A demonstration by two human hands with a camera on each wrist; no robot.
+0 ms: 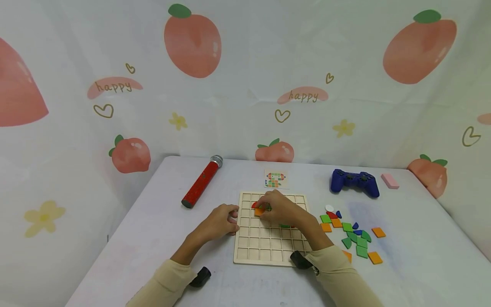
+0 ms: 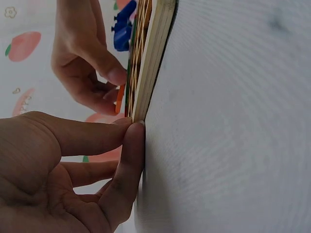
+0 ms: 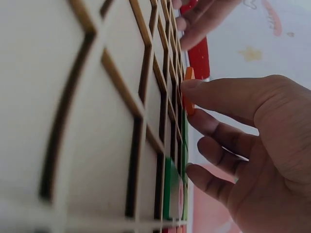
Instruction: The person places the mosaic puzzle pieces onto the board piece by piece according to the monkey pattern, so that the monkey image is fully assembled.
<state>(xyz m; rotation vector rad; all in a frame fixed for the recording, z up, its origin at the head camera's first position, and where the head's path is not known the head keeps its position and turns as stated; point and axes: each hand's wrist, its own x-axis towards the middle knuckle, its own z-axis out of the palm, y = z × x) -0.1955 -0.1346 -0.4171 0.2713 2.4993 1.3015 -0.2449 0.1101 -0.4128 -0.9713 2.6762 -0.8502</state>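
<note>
A wooden grid board (image 1: 264, 243) lies flat on the table. At its left edge, the thumb and a finger of my left hand (image 1: 220, 221) grip the rim, as the left wrist view shows up close. My right hand (image 1: 280, 207) is over the upper part of the board, pinching an orange square tile (image 3: 190, 92) between thumb and fingertip. The tile stands tilted close over the grid. Beside it a red piece (image 1: 254, 205) sits in the board, and a green tile (image 3: 171, 187) lies in the grid below the right hand. Other placed pieces are partly hidden by that hand.
Several loose colored tiles (image 1: 362, 251) lie scattered right of the board. A pattern card (image 1: 276, 179) is behind it. A red microphone (image 1: 201, 183) lies at back left; a blue game controller (image 1: 354, 181) and a pink block (image 1: 390, 181) are at back right.
</note>
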